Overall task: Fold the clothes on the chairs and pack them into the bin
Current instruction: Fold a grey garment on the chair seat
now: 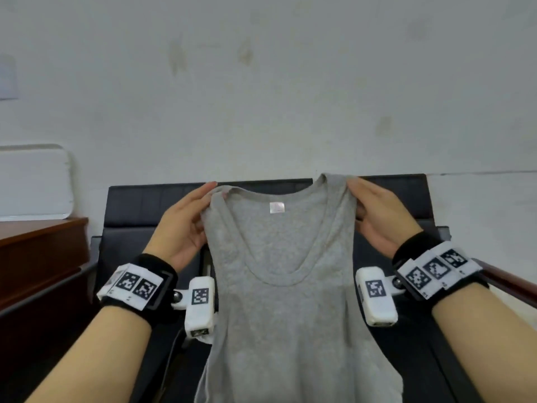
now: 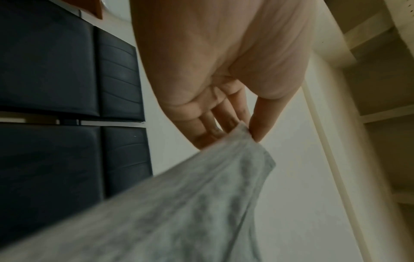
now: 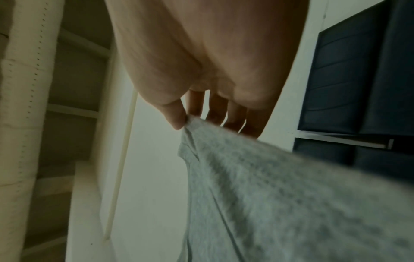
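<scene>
Item: grey tank top point(image 1: 279, 286) | grip: left hand point(image 1: 180, 225), right hand point(image 1: 377, 216) pinching straps | step: held up (unfolded) | next: likely lay flat on chair point(image 1: 139, 205), fold.

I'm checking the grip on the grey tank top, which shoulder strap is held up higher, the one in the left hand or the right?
The strap in the right hand; its tip peaks above the left hand strap of the tank top.

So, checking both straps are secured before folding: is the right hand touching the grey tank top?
Touching. The right wrist view shows the right hand pinching the grey tank top strap.
</scene>
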Available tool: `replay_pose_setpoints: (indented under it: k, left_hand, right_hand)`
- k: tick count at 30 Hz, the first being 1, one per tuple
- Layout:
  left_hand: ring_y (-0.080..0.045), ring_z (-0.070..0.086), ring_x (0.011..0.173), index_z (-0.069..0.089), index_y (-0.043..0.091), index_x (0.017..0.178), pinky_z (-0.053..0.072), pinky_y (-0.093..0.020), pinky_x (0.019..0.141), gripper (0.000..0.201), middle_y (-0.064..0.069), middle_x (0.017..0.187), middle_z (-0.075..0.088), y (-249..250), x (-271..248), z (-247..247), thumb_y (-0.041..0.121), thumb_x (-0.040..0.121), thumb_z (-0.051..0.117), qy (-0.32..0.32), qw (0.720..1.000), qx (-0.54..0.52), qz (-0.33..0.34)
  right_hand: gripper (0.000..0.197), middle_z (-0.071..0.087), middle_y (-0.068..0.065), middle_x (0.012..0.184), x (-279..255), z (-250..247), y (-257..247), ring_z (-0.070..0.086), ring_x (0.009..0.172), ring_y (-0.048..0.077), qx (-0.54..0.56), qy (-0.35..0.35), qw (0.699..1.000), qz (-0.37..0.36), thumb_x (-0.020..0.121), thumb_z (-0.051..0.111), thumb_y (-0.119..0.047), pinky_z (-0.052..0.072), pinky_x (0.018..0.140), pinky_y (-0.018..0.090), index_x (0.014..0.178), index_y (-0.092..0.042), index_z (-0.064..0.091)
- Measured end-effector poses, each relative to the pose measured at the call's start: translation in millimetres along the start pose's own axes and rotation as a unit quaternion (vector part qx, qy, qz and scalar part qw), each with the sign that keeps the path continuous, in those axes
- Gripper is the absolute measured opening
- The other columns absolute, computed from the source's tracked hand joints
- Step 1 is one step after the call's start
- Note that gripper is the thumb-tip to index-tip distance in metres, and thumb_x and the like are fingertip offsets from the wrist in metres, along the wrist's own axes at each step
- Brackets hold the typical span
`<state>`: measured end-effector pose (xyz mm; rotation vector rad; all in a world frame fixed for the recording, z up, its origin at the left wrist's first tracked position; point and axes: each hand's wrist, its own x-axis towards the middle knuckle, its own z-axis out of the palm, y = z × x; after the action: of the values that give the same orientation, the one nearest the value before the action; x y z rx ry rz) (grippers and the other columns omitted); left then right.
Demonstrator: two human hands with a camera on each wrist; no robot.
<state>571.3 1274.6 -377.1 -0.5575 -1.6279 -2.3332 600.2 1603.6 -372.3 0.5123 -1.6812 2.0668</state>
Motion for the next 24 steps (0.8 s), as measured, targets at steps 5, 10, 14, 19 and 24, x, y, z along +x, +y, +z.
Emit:
replay_pose_setpoints:
  k: [5,10,14,19,24]
  left_hand:
    - [-0.015,0.073,0.105,0.068,0.015,0.13,0.059,-0.025,0.08,0.03,-0.008,0.119,0.076,-84,-1,-17,0.019,0.1,0.065,-0.018,0.996,0.09,-0.015]
    - [-0.028,0.073,0.111,0.073,0.006,0.121,0.055,-0.046,0.101,0.027,-0.015,0.113,0.077,-177,-3,-50,0.019,0.098,0.068,-0.001,0.983,0.161,-0.086]
    - [-0.024,0.076,0.101,0.078,0.01,0.108,0.061,-0.041,0.092,0.017,-0.009,0.1,0.08,-235,9,-65,0.019,0.094,0.075,0.014,0.963,0.237,-0.126]
    - [-0.013,0.067,0.079,0.08,0.021,0.093,0.054,-0.029,0.072,0.008,-0.001,0.085,0.073,-276,35,-69,0.029,0.091,0.079,0.021,0.94,0.319,-0.119]
    - [-0.021,0.069,0.086,0.072,0.015,0.101,0.057,-0.032,0.069,0.019,-0.016,0.099,0.075,-301,54,-63,0.033,0.098,0.07,0.011,0.929,0.317,-0.193]
  right_hand:
    - [0.032,0.075,0.006,0.118,-17,-9,85,0.07,0.113,0.025,-0.073,0.0,0.996,0.047,0.108,0.049,-0.032,0.057,0.096,0.044,0.126,-0.018,0.072]
    - [0.029,0.076,0.002,0.118,-29,-24,173,0.07,0.115,0.024,-0.112,0.023,0.99,0.088,0.108,0.05,-0.033,0.053,0.102,0.057,0.121,-0.025,0.075]
    - [0.026,0.076,-0.005,0.117,-25,-39,234,0.069,0.115,0.019,-0.181,0.024,0.976,0.119,0.106,0.053,-0.036,0.053,0.102,0.058,0.116,-0.032,0.077]
    - [0.025,0.076,-0.01,0.114,-8,-49,280,0.068,0.114,0.015,-0.199,0.034,0.965,0.165,0.105,0.054,-0.038,0.053,0.103,0.054,0.109,-0.038,0.078]
    - [0.021,0.078,-0.011,0.107,2,-51,307,0.071,0.106,0.008,-0.234,0.025,0.958,0.165,0.104,0.057,-0.03,0.055,0.102,0.047,0.113,-0.03,0.077]
